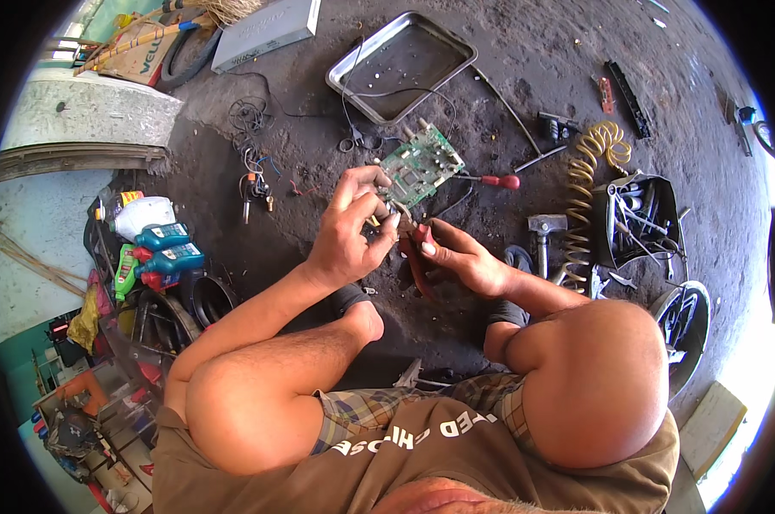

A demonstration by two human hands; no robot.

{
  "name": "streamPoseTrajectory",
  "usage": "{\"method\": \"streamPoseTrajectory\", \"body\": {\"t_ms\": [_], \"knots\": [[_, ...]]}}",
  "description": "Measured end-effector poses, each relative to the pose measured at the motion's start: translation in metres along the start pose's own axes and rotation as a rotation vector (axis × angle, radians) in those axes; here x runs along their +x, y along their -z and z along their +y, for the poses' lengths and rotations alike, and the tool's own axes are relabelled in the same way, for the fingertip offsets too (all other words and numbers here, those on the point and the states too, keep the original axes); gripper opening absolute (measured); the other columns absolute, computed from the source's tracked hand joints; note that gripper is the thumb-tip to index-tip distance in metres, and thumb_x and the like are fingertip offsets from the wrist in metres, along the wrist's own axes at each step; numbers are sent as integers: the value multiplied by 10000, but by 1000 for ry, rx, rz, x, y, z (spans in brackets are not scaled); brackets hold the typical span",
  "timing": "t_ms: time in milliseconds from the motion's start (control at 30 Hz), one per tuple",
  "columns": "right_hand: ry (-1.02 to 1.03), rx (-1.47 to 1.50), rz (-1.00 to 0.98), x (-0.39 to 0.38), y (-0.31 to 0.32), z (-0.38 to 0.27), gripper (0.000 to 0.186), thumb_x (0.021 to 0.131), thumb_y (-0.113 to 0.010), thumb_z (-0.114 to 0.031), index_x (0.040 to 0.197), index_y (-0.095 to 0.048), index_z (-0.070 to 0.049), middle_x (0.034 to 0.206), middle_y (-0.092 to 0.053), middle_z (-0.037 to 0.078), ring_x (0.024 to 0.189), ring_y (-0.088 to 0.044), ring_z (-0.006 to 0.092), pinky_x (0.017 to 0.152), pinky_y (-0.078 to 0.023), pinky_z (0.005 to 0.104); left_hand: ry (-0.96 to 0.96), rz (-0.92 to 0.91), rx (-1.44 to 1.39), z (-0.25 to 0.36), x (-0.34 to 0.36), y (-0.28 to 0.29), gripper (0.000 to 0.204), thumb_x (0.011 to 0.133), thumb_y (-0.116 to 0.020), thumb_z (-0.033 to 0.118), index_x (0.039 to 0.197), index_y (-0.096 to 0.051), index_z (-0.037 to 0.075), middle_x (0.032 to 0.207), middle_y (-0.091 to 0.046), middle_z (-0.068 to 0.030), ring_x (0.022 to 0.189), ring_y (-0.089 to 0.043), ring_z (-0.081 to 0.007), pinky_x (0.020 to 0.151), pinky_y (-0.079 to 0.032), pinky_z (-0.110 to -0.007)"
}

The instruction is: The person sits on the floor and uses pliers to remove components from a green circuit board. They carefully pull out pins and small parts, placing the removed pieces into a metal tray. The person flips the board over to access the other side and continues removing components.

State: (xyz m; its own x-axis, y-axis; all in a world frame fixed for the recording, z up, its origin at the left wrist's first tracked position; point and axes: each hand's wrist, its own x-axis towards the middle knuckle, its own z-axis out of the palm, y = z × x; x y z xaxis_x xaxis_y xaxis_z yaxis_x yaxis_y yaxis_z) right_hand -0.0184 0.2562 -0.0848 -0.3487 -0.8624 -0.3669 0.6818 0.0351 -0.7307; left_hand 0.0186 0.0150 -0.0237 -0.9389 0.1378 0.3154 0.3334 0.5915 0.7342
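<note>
While the left hand (351, 230) grips the green circuit board (421, 164) above it, the right hand (456, 254) clasps red-handled pliers (419, 257).

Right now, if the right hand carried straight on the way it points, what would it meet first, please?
Probably the circuit board: the right hand aims its pliers up-left at the board's lower edge, which the left hand holds. Depth is unclear.

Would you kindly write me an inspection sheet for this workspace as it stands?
Surface: dark, dirty ground.
Job's things: green circuit board held up; red-handled pliers at its edge.
Clutter: metal tray, red-handled screwdriver, hammer, tool-filled container.
Grippers: left hand grips the board; right hand holds the pliers.
Cables: loose wires; yellow coiled hose.
Surroundings: oil bottles at left.
</note>
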Motion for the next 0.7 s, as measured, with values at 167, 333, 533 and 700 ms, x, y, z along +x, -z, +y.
{"method": "streamPoseTrajectory", "body": {"t_ms": [167, 333, 533, 700], "knots": [[1, 2, 2, 1, 4, 7, 507, 1102, -606, -489, 1390, -510, -82, 1179, -638, 47, 1053, -616, 126, 859, -540, 333, 10, 10, -1, 0, 2, 1, 150, 855, -755, -20, 843, -606, -7, 1285, -555, -184, 953, -680, -264, 841, -556, -380], [5, 27, -37, 3, 5, 7, 505, 1119, -567, -448, 1436, -488, -63, 1267, -649, 84, 905, -688, 174, 831, -577, 367, -27, 5, 28, 0, 2, 1, 150, 848, -751, -30, 835, -603, -6, 1290, -558, -182, 946, -674, -259, 830, -554, -374], [18, 85, -23, 2, 0, 3, 484, 1110, -594, -470, 1381, -511, -77, 1089, -621, 36, 907, -631, 124, 769, -541, 315, -12, 12, 6, -1, 2, 1, 153, 846, -749, -32, 827, -600, -4, 1286, -563, -177, 906, -671, -244, 816, -550, -369], [18, 98, -24, 1, -3, 0, 470, 1113, -591, -463, 1377, -508, -83, 1055, -618, 47, 826, -643, 129, 706, -540, 307, -1, 6, 10, 1, 3, 2, 154, 845, -748, -33, 823, -598, -4, 1285, -564, -175, 889, -673, -236, 811, -548, -365]]}}
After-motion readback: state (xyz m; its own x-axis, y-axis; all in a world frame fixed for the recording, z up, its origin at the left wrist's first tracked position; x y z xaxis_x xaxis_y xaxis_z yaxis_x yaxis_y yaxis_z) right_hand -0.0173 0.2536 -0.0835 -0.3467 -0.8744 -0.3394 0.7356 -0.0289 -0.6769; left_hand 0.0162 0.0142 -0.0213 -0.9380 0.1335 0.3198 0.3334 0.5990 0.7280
